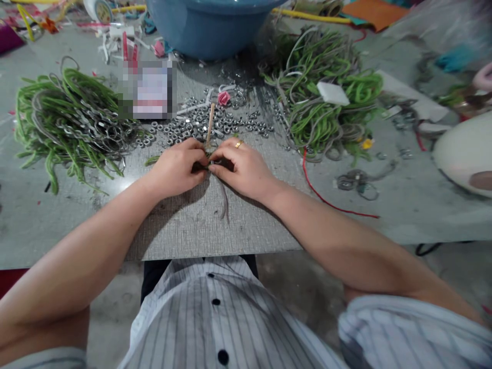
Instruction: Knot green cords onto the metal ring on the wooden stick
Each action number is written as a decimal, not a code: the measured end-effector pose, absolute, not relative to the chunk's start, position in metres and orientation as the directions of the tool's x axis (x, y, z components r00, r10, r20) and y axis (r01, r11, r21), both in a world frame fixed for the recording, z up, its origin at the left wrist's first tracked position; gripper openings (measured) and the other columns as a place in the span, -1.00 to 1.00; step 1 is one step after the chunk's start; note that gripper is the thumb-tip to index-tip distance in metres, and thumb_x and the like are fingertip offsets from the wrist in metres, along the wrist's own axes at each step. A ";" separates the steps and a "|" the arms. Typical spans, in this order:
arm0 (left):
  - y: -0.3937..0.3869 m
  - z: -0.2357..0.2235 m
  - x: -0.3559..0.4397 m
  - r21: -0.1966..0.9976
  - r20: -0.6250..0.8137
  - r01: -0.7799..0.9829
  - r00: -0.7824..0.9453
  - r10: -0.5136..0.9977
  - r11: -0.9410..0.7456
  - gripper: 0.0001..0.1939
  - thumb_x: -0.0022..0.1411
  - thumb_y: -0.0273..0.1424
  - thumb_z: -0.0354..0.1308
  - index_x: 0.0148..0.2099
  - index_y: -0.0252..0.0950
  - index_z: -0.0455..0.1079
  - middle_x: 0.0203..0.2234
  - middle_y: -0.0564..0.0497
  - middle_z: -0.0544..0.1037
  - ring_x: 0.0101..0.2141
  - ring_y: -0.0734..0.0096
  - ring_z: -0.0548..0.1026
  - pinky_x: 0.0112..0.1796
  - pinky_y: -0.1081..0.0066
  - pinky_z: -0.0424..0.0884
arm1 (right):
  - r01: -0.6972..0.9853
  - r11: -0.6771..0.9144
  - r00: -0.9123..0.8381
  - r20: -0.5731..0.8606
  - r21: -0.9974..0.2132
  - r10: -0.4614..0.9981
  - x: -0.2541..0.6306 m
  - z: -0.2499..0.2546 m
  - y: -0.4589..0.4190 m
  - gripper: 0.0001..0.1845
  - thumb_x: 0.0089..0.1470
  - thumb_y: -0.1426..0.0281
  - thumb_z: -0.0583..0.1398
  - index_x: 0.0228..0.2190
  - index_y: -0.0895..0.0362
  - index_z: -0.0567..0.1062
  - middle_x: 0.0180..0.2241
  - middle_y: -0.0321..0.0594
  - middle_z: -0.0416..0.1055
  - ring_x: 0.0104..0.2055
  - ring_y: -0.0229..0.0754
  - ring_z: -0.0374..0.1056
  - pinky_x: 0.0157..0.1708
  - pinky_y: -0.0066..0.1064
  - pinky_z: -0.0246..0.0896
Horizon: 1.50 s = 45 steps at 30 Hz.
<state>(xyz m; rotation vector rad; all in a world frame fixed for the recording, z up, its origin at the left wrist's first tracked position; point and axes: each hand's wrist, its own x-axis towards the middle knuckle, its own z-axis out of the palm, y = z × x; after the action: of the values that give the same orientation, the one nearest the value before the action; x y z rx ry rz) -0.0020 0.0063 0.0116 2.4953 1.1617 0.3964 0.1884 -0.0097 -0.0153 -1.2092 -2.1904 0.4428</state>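
1 green cord (152, 160) pinched between fingers (220, 170) of left hand (177, 168), right hand (248, 168).

L hand (180, 166) & R hand (244, 166) pinch grey cord (224, 201) btwn fingertips — metal nuts (180, 128) just beyond, green bundle (71, 107) to L, blue basin (211, 31) at back.

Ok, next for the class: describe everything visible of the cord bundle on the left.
The cord bundle is a loose, tangled heap of green and grey cords, soft-looking, some looped, with ends splaying toward the near edge. Silvery, metal-looking links crowd its right side. It lies on the grey table, which hides its underside; the hands are apart from it.
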 end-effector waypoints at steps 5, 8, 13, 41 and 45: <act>0.010 0.010 -0.003 0.483 0.082 0.672 0.604 0.793 -0.562 -0.77 0.13 -0.39 0.04 -0.28 -0.32 0.51 -0.14 -0.09 0.50 -0.18 0.25 0.50 -0.11 0.25 0.43 | 0.660 0.530 -0.399 0.349 -0.532 0.848 0.188 -0.016 -0.010 -0.86 0.09 0.39 0.20 -0.27 0.13 0.49 -0.18 -0.12 0.42 -0.15 -0.08 0.35 -0.18 -0.27 0.21; 0.010 0.010 -0.004 0.508 0.086 0.661 0.599 0.796 -0.552 -0.76 0.15 -0.37 0.03 -0.28 -0.32 0.52 -0.16 -0.07 0.51 -0.18 0.27 0.50 -0.09 0.25 0.42 | 0.648 0.550 -0.405 0.373 -0.527 0.835 0.189 -0.015 -0.012 -0.85 0.10 0.40 0.17 -0.25 0.10 0.49 -0.16 -0.12 0.42 -0.15 -0.09 0.35 -0.20 -0.28 0.22; 0.010 0.010 -0.004 0.538 0.090 0.657 0.577 0.811 -0.528 -0.75 0.15 -0.39 0.03 -0.30 -0.33 0.54 -0.17 -0.07 0.53 -0.20 0.29 0.51 -0.09 0.26 0.42 | 0.636 0.640 -0.512 0.384 -0.432 0.768 0.188 -0.010 -0.017 -0.75 0.18 0.35 0.09 -0.34 0.10 0.57 -0.27 -0.13 0.42 -0.24 -0.11 0.32 -0.22 -0.26 0.20; 0.009 0.008 -0.002 0.514 0.119 0.671 0.561 0.819 -0.534 -0.77 0.10 -0.41 0.02 -0.35 -0.32 0.52 -0.19 -0.07 0.56 -0.23 0.28 0.52 -0.16 0.29 0.43 | 0.715 0.630 -0.556 0.300 -0.302 0.775 0.180 -0.010 -0.024 -0.72 0.20 0.34 0.08 -0.27 0.14 0.59 -0.32 -0.08 0.45 -0.23 -0.05 0.30 -0.24 -0.23 0.13; 0.009 0.007 -0.002 0.493 0.134 0.666 0.577 0.806 -0.559 -0.78 0.11 -0.42 0.02 -0.32 -0.32 0.51 -0.20 -0.07 0.55 -0.22 0.29 0.51 -0.14 0.29 0.43 | 0.672 0.655 -0.590 0.286 -0.345 0.756 0.181 -0.009 -0.024 -0.77 0.16 0.34 0.13 -0.36 0.15 0.58 -0.37 -0.13 0.44 -0.26 -0.08 0.32 -0.22 -0.24 0.15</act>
<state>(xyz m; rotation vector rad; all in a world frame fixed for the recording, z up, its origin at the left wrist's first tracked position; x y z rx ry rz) -0.0025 0.0089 0.0073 2.4207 1.1895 0.4904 0.1813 -0.0244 -0.0089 -1.1221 -2.4668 0.2802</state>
